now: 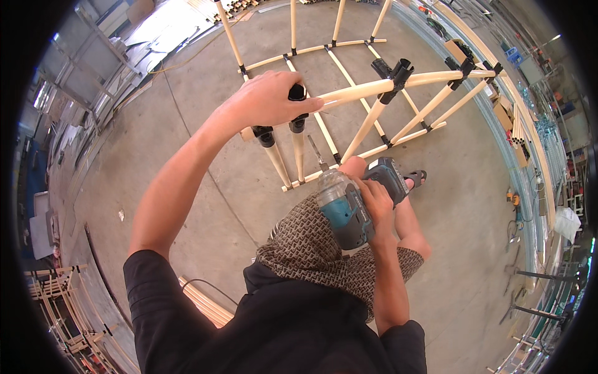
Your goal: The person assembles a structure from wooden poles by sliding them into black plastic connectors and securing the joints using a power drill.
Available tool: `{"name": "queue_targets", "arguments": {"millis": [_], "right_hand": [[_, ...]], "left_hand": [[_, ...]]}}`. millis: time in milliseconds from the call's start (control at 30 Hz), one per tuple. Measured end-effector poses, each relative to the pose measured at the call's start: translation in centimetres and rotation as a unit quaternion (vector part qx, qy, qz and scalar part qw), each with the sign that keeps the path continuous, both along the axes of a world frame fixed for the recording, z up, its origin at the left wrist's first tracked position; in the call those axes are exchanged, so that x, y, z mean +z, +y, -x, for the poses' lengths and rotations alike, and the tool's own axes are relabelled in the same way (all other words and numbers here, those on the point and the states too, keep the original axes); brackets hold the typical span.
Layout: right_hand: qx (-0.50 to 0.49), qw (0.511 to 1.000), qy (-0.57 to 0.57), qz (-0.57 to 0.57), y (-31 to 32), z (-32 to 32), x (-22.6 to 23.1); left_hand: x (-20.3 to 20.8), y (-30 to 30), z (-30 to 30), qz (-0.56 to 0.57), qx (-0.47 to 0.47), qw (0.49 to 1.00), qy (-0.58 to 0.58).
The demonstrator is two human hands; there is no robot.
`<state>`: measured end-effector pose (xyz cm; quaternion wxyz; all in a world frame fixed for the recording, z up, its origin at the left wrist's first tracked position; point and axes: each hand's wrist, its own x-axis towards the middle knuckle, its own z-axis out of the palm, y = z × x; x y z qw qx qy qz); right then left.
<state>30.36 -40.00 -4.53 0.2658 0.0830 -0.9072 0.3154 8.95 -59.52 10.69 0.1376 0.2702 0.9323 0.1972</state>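
Note:
A frame of cream-coloured pipes [360,91] with black pipe joints stands in front of me. My left hand [266,101] is closed around its upper left corner, the thumb lying along the top pipe and the fingers over a black pipe joint [297,93]. Part of that joint is hidden under the hand. In my right hand [377,202] is a teal and grey cordless driver [339,212], held by its handle near my knee. Its long bit [314,148] points away from me toward the frame's lower left pipes, apart from them. The battery [384,176] shows beyond my fingers.
Loose cream pipes [205,303] lie on the concrete floor behind me at lower left, beside a dark cable. Another pipe frame [68,308] stands at far left. Long metal lengths, cardboard boxes [502,113] and tools line the right side. A yellow cord [187,55] crosses the floor, upper left.

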Motion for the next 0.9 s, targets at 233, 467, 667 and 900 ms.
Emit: {"name": "queue_targets", "arguments": {"millis": [233,467,667,900], "right_hand": [[0.006,0.999,-0.015,0.034,0.1,-1.1,-0.4],[-0.011,0.998,-0.017,0.052,0.3,-1.7,-1.3],[-0.004,0.997,-0.029,0.077,0.5,-2.2,-2.0],[-0.013,0.994,-0.043,0.100,0.1,-3.0,-3.1]], "left_hand": [[0.1,0.6,0.8,0.032,0.026,0.999,-0.008],[-0.7,0.4,-0.4,0.000,-0.017,0.997,0.078],[-0.8,0.5,0.3,0.019,0.009,0.999,0.041],[-0.7,0.2,-0.4,-0.010,-0.004,0.999,0.051]]}}
